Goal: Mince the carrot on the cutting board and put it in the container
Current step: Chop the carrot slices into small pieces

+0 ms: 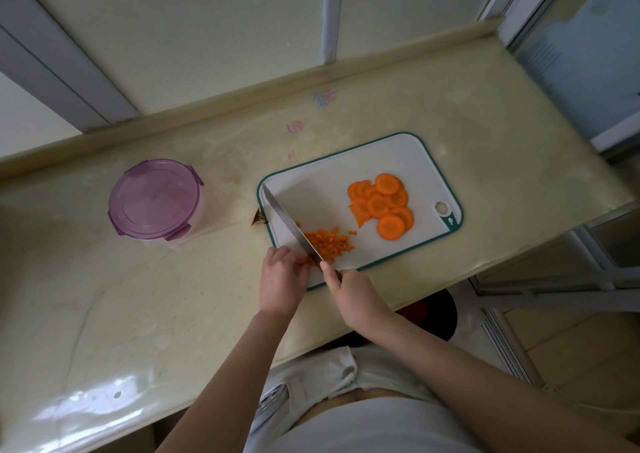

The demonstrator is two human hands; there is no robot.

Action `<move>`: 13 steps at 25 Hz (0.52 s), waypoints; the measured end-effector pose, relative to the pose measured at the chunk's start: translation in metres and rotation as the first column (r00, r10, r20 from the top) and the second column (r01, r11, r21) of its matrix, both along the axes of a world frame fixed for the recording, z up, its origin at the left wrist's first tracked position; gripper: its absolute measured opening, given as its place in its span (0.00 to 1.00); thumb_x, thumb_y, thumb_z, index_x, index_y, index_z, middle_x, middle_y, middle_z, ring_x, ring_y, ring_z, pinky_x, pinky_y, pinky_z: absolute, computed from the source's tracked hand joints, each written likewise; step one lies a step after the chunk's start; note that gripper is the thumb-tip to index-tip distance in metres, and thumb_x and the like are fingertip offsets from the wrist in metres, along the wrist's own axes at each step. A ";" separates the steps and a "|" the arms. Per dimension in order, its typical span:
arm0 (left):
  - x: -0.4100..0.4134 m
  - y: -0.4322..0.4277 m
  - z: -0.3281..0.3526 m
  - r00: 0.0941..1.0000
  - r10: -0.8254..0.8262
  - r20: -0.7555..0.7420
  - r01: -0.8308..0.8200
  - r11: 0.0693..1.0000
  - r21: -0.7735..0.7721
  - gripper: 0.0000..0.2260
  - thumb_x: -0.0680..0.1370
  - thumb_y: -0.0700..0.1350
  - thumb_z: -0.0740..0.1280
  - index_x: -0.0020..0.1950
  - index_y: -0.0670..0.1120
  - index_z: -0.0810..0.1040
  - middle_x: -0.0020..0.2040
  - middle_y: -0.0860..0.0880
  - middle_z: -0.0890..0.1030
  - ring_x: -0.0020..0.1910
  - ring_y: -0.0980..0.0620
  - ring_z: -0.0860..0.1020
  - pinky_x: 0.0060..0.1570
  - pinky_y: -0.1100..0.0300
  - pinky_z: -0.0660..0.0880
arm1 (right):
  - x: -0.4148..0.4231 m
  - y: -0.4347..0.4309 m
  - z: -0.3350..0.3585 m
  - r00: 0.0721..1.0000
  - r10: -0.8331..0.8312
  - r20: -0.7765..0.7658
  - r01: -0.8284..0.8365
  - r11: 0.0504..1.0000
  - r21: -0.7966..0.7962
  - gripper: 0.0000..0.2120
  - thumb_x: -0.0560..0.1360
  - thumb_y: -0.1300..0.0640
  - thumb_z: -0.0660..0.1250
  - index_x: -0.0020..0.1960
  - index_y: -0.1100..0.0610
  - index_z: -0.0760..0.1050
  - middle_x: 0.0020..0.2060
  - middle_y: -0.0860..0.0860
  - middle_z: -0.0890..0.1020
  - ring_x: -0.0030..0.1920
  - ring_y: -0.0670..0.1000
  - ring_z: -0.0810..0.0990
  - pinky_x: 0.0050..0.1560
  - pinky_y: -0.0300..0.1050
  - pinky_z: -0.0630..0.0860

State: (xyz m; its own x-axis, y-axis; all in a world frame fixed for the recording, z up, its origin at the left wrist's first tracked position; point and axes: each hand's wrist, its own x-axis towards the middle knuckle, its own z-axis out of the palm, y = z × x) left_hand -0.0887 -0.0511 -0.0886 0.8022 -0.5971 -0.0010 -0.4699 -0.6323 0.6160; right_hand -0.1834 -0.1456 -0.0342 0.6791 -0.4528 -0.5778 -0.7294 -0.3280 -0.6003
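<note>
A white cutting board (346, 172) with a teal rim lies on the counter. Round carrot slices (382, 207) are heaped on its right half. A small pile of minced carrot (329, 241) lies near its front left. My right hand (349, 291) grips the handle of a knife (289, 222), whose blade lies diagonally over the board beside the minced pile. My left hand (282, 276) has curled fingers holding carrot pieces down against the blade's left side. A round container (154, 200) with a purple lid clipped on stands to the left of the board.
A carrot end scrap (258, 218) lies on the cream counter (138, 297) just off the board's left edge. A low ledge and window frames run along the back. The counter's front edge is close to my body; a dark stool (436, 314) stands below on the right.
</note>
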 end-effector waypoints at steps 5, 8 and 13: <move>0.000 0.000 0.002 0.998 -0.032 0.047 0.032 0.999 0.002 0.06 0.65 0.32 0.74 0.37 0.41 0.80 0.34 0.46 0.77 0.36 0.46 0.72 0.36 0.56 0.72 | 0.003 -0.015 -0.001 0.999 -0.026 0.043 0.022 0.996 0.081 0.29 0.81 0.41 0.50 0.28 0.58 0.62 0.24 0.50 0.68 0.27 0.49 0.68 0.33 0.43 0.65; 0.003 -0.001 0.004 0.996 -0.073 0.055 0.071 0.997 0.034 0.08 0.63 0.34 0.76 0.34 0.42 0.79 0.32 0.46 0.77 0.34 0.44 0.72 0.35 0.57 0.71 | -0.002 -0.025 0.002 0.992 -0.087 0.092 0.076 0.991 0.113 0.28 0.81 0.41 0.51 0.29 0.58 0.63 0.23 0.50 0.68 0.25 0.47 0.67 0.31 0.41 0.64; 0.013 -0.014 0.006 0.985 -0.165 0.051 0.153 0.970 0.187 0.07 0.64 0.40 0.75 0.31 0.43 0.78 0.31 0.47 0.76 0.34 0.42 0.75 0.35 0.55 0.73 | -0.010 -0.049 0.016 0.948 -0.226 0.222 0.194 0.968 0.157 0.25 0.81 0.42 0.50 0.34 0.60 0.65 0.23 0.49 0.63 0.21 0.44 0.60 0.25 0.36 0.59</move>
State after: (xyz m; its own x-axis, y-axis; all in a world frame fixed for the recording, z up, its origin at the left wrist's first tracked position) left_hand -0.0755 -0.0652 -0.0823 0.6986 -0.7120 -0.0714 -0.6093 -0.6442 0.4623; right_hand -0.1930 -0.1944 -0.0185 0.7007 -0.5312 -0.4763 -0.6053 -0.0892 -0.7910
